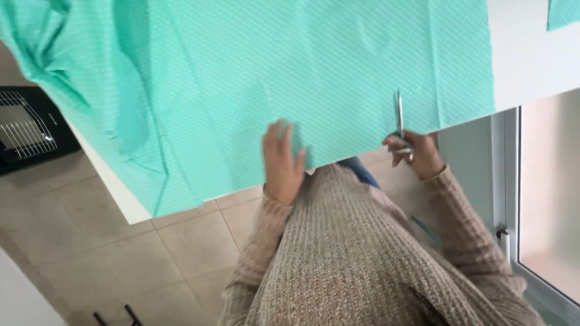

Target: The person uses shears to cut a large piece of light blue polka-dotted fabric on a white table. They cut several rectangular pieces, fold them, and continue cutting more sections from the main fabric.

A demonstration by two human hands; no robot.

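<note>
Both hands work at the near edge of a large teal cloth spread over a white desk. On the left, the left hand lies flat and released on the cloth, fingers spread and pointing away from the person, palm pressing the fabric down just where it hangs over the desk's edge. Over to the right, the right hand is clenched around the handles of a pair of scissors, whose metal blades point away from the person and lie on the cloth, a short way in from its near edge. The two hands are apart, with a stretch of smooth cloth between them.

The cloth has a fine dotted or ribbed texture and covers most of the desk; at far left it bunches into folds and drapes off the corner. A bare strip of white desk shows on the right, and a smaller piece of teal cloth lies at its far right corner. Both arms wear a beige knitted sweater. Below lies a floor of pale tiles, with a black appliance with a wire grille standing at left and a window frame at right
</note>
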